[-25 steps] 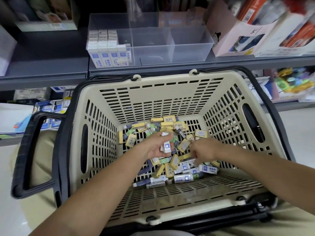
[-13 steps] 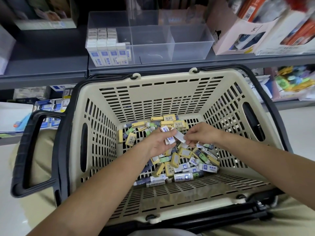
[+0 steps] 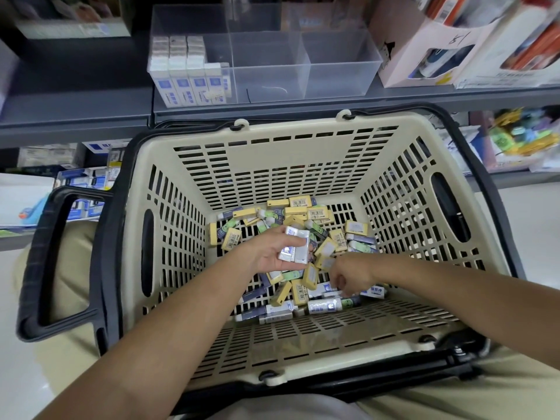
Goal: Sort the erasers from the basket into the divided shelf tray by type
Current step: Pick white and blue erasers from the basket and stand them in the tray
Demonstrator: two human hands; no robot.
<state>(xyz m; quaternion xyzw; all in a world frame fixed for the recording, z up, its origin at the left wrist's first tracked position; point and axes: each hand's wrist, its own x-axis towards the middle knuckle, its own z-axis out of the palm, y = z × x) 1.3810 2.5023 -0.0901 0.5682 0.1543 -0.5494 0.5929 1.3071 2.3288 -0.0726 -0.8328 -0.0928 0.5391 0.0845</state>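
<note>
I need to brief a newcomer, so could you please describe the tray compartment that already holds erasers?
On the grey metal shelf behind the beige slotted plastic basket sits a clear plastic divided tray. Look at its front left compartment: it alone is packed with rows of upright white erasers with blue labels, while the compartments to its right show none.

This is a stationery shop. Grey metal shelves (image 3: pixel 75 116) carry boxed, packaged goods (image 3: pixel 403 56), and a plastic shopping basket (image 3: pixel 291 124) holds barcoded erasers (image 3: pixel 298 202) before a clear display tray (image 3: pixel 336 83).
</note>
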